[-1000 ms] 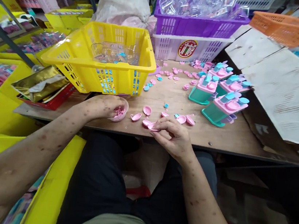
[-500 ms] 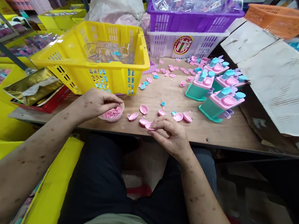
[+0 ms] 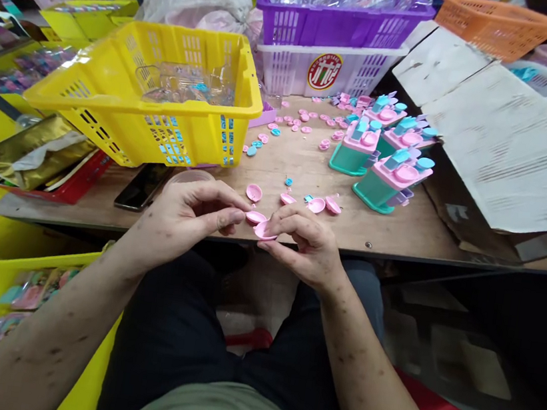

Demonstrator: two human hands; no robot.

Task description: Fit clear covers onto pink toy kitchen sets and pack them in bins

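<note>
My right hand [image 3: 302, 239] pinches a small pink oval plastic piece [image 3: 264, 232] at the table's front edge. Close to it on the left, my left hand [image 3: 196, 212] has thumb and forefinger pressed together; whatever lies between them is too small to make out. Just behind the held piece is another pink oval piece [image 3: 255, 217]. Farther back lie a round pink piece [image 3: 253, 193] and several more pink shells, among them an opened one [image 3: 316, 204]. A clear round tub [image 3: 191, 177] is mostly hidden behind my left hand.
A yellow basket [image 3: 140, 107] stands at the left, with a black phone [image 3: 141, 187] before it. Several teal-and-pink toy units [image 3: 391, 180] stand at the right beside a cardboard box [image 3: 512, 156]. Small pink and blue discs [image 3: 305, 116] lie behind. Stacked purple and white baskets [image 3: 344, 29] stand at the back.
My left hand has left the tub of small pink parts and come right, next to the piece in my right hand. The view has shifted slightly, and the phone now shows.
</note>
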